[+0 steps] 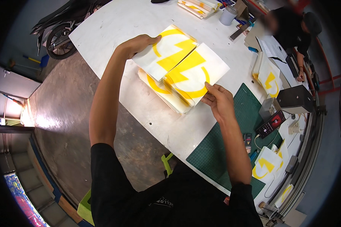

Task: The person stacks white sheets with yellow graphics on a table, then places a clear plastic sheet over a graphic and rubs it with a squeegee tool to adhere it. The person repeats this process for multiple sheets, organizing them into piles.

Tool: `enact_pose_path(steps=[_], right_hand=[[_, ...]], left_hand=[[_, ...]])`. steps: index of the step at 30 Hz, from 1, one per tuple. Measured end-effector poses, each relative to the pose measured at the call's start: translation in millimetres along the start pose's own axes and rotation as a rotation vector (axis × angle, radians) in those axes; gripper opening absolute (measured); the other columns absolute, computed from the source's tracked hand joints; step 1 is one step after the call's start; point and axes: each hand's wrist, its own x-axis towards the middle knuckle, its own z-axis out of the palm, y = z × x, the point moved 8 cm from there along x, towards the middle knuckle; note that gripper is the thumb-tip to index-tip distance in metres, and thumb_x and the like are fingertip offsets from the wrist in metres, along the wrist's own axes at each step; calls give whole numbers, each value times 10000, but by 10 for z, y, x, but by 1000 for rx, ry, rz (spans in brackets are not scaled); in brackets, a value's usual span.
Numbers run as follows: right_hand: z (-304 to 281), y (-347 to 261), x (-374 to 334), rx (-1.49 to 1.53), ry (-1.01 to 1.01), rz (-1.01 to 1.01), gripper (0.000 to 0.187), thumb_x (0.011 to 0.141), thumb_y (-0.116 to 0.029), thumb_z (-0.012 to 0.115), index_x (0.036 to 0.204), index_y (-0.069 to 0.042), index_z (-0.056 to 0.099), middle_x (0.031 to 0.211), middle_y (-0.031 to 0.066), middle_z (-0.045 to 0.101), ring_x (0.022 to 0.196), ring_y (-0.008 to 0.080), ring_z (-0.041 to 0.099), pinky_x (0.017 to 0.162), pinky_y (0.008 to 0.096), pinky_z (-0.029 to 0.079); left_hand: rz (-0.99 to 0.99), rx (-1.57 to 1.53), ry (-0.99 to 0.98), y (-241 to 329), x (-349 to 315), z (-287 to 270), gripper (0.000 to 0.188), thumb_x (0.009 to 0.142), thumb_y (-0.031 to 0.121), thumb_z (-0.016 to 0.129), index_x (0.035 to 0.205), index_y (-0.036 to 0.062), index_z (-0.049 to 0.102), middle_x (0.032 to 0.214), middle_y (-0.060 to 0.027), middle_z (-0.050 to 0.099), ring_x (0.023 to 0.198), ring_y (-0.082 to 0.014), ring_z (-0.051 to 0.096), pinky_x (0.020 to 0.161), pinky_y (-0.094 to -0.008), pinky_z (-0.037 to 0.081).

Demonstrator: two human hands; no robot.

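Two white printed sheets lie side by side above a thick stack [177, 103] of similar pieces. A narrow gap between them splits one yellow lightning bolt and circle design. My left hand [140, 44] grips the outer edge of the left sheet [165, 48], thumb on top and the other fingers partly hidden. At the near right corner of the right sheet [212, 62], my right hand [219, 100] pinches the edge between thumb and fingers. The stack's edges fan out a little on the near side, over the white table [147, 113].
A green cutting mat [212, 145] lies to the right, with a lit phone [270, 124] and a black box [294, 99] beyond. More printed sheets [267, 75] are piled on the right. A tin can [228, 16] stands at the back. Another person [291, 30] works at the far right.
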Motion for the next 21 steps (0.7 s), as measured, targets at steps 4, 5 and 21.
enact_pose_path(steps=[4,5,21], right_hand=[[14,2,26,-7,3,8,325,917,-153,762,1096,58,591,988,171,702,819,214,720,761,329,614],[2,2,34,-8,2,9,319,918,-161,761,1088,52,596,987,165,701,831,213,716,770,332,613],[-47,32,-10,-21,10,73,279,892,-279,796,984,-46,673,879,19,647,829,124,599,771,289,506]], left_hand=[[5,18,16,-27,68,-2,676,987,550,583,1306,-46,596,1162,-150,699,888,-197,729,796,-330,598],[3,20,33,-33,70,-11,669,987,543,585,1309,-43,592,1163,-159,700,899,-206,723,818,-336,584],[-21,87,40,58,44,41,668,987,543,582,1319,-36,593,1186,-162,700,920,-205,724,829,-338,579]])
